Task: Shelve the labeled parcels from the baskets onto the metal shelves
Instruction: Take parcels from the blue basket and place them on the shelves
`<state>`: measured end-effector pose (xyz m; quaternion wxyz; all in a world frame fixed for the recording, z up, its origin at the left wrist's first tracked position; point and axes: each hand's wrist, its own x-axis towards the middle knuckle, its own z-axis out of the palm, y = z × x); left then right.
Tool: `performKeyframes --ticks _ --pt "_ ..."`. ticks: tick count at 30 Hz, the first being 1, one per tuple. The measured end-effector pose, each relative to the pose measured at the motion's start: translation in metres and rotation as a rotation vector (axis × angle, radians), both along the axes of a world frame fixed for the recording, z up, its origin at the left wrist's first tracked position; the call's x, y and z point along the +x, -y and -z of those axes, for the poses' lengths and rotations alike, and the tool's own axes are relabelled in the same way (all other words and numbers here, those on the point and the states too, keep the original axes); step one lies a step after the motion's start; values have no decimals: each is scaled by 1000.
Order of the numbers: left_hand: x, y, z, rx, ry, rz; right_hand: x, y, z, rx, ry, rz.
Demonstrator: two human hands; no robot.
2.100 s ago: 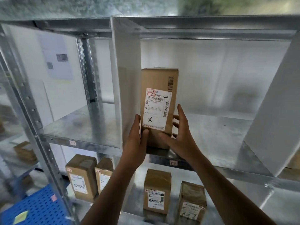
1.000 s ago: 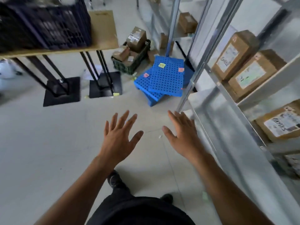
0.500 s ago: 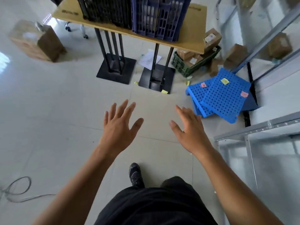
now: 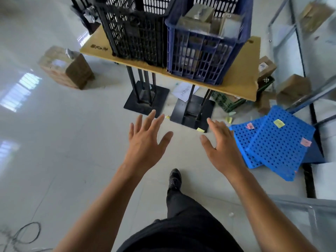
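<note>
A blue basket holding several brown parcels stands on a wooden tabletop ahead of me. A black basket stands to its left; its contents are hidden. My left hand and my right hand are stretched out over the floor, below the table, fingers spread, holding nothing. The metal shelves run along the right edge, with a shelf corner at the lower right.
Two black table stands rest on the floor. Blue perforated panels with sticky notes lie to the right. A green crate and loose boxes sit behind them. A cardboard box stands at left, a cable at bottom left.
I have let go of the parcel on the shelf and turned away to the left. The table with the baskets has come nearer and more central. Both hands stay empty.
</note>
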<state>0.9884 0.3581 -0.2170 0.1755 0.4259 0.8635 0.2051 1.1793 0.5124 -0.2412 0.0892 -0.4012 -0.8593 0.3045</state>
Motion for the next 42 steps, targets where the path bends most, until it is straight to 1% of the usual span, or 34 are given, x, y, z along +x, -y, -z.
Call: performKeyframes --ticks 4,7,15,19,23,28,32,35,38,42 --pt "-35 -71 -27 18 -72 50 -38 -66 -24 28 -64 -10" --pt "-60 -120 -39 59 -126 51 -63 -120 -38 100 -103 -21" --pt "-113 -204 -47 113 -95 42 -114 -218 -51 203 -126 -13" --pt "-154 -244 -47 158 -73 56 -141 -252 -55 213 -98 29" --pt "-200 -293 -54 214 -77 99 -170 -281 -59 296 -59 72" --pt "-243 -363 -68 220 -51 224 -201 -317 -65 265 11 155" --pt "-275 -421 -68 153 -37 333 -223 -344 -65 203 124 234" --pt "-291 -460 -62 104 -49 385 -236 -357 -57 213 168 252" --pt "-299 -501 -53 60 -55 379 -244 -370 -51 184 214 249" --pt "-301 -549 -40 -66 -34 367 -249 -396 -46 202 258 222"
